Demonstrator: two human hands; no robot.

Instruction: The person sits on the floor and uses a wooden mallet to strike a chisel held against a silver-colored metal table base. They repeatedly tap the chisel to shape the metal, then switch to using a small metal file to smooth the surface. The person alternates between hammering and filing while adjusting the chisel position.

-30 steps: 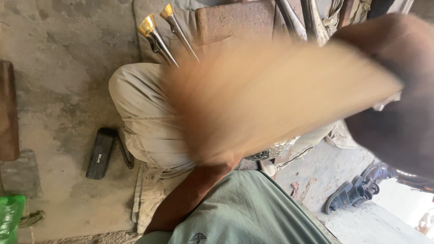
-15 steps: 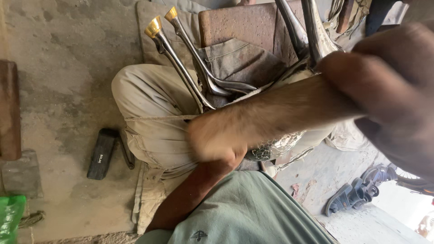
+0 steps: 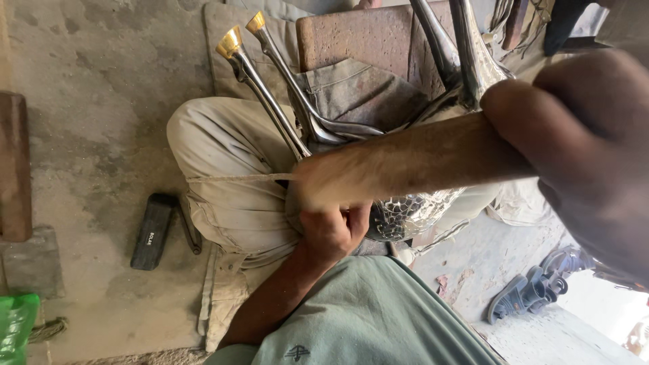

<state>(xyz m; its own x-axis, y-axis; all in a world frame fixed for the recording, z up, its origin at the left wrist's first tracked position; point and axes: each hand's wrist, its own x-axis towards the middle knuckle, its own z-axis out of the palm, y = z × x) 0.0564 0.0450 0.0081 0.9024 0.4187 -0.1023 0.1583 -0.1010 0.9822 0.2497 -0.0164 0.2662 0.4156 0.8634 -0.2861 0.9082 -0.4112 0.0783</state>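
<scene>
— Shiny hammered metal piece (image 3: 412,213), where is it?
— On the lap, its brass-tipped legs (image 3: 260,74) pointing far left.
— The hands?
— Left hand (image 3: 331,233) clutches its near edge; right hand (image 3: 331,182) is blurred, grip unclear.

A shiny metal piece (image 3: 405,213) with a hammered, mosaic-like surface is held on the lap, partly hidden behind the forearm. Long polished legs (image 3: 270,101) are attached to it and are pointed away, tilted up. Two of them are ended with brass-coloured tips (image 3: 231,42). Its whole shape cannot be told.
</scene>
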